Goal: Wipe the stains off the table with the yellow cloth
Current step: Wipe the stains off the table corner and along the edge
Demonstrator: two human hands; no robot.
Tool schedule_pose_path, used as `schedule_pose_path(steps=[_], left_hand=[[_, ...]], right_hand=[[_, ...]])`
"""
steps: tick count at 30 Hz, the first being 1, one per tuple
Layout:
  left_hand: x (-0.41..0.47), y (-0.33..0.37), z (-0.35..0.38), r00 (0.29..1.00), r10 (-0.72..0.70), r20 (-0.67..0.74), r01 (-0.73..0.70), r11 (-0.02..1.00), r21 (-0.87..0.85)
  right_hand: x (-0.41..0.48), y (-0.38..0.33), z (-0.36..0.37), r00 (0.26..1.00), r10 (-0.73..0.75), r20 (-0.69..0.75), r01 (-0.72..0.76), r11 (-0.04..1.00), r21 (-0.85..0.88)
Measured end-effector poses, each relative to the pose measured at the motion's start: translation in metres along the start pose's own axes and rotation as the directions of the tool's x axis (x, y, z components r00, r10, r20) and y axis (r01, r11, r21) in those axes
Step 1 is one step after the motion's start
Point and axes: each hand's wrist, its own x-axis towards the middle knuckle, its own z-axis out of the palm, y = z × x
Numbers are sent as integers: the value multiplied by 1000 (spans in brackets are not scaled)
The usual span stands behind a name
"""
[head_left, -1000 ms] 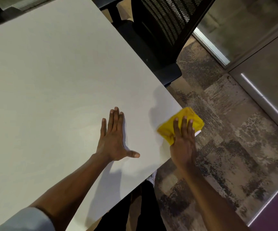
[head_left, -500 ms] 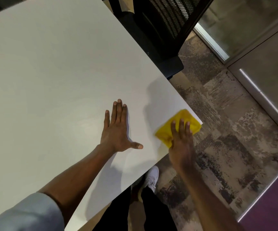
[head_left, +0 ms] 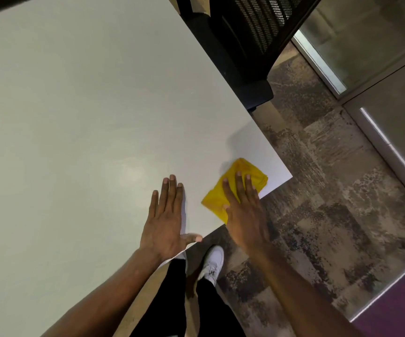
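Note:
The yellow cloth, folded and crumpled, lies on the white table near its front right corner. My right hand presses flat on the cloth with fingers stretched out, covering its near half. My left hand rests flat on the table just left of the cloth, fingers together, thumb out along the table's near edge. It holds nothing. I can make out no clear stains on the tabletop.
A black mesh office chair stands against the table's right edge, beyond the cloth. Patterned carpet covers the floor to the right. My legs and a white shoe show below the table's near edge. Glass partitions run at the far right.
My right hand has slid the cloth left and inward from the table's corner, where it hung over the edge. My left hand stays flat on the table.

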Motion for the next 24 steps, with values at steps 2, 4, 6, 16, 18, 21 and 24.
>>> schedule_pose_path(steps=[2, 4, 6, 16, 18, 21, 24], left_hand=[[2, -1, 2, 1000, -15, -13, 15, 1000, -11], [3, -1, 5, 999, -29, -26, 28, 999, -34], [1, -2, 7, 999, -21, -26, 20, 998, -56], [-1, -3, 7, 998, -8, -67, -1, 992, -128], [-1, -3, 8, 997, -6, -72, -3, 992, -129], [-2, -3, 8, 997, 2, -78, -13, 990, -143], [-2, -5, 10, 996, 5, -89, -19, 988, -153]], right_hand=[[38, 8, -11, 1000, 17, -11, -16, 999, 37], [70, 8, -16, 999, 42, -18, -41, 998, 49], [78, 1, -14, 1000, 18, -19, -17, 999, 42], [16, 16, 1, 985, -169, 31, 168, 985, 30], [57, 20, -12, 997, -74, -39, 75, 997, 27], [105, 20, -27, 999, 6, -48, -5, 999, 39], [95, 5, -21, 995, -89, -49, 90, 996, 12]])
